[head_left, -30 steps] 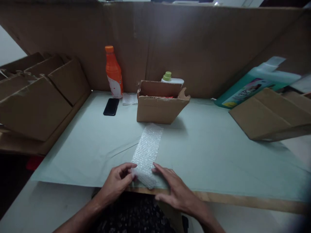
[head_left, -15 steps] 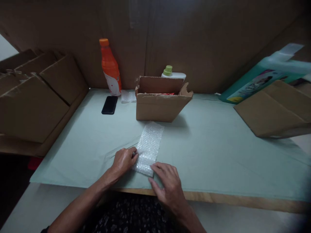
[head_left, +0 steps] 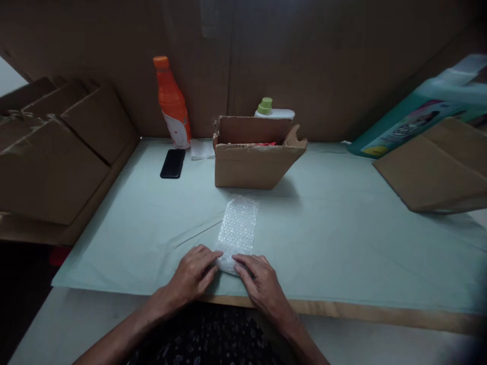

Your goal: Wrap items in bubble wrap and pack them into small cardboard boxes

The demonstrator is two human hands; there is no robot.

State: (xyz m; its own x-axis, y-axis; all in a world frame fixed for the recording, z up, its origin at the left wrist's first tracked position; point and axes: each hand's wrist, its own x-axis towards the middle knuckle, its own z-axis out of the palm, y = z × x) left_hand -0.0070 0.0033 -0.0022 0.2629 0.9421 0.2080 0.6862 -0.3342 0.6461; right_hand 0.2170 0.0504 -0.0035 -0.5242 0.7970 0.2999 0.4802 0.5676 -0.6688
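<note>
A strip of clear bubble wrap [head_left: 239, 223] lies on the cloth-covered table, its near end folded or rolled over into a thicker part. My left hand [head_left: 196, 271] grips the left side of that near end between thumb and fingers. On the right side, my right hand [head_left: 261, 281] pinches the same end, thumb low and fingers on top. Whether anything is inside the folded part cannot be made out. Just beyond the strip's far end stands an open cardboard box [head_left: 247, 170] with something red inside.
Behind the box are a white bottle with a green cap [head_left: 268, 107] and another bubble wrap piece [head_left: 202, 150]. An orange bottle [head_left: 172, 104] and a phone [head_left: 172, 163] sit back left. Cardboard boxes [head_left: 41, 172] flank the left; a green jug [head_left: 407, 121] and a carton [head_left: 437, 170] the right.
My left hand has come nearer along the bubble wrap to its near end. My right hand has shifted slightly and closed on the other side. The near end now looks more folded over.
</note>
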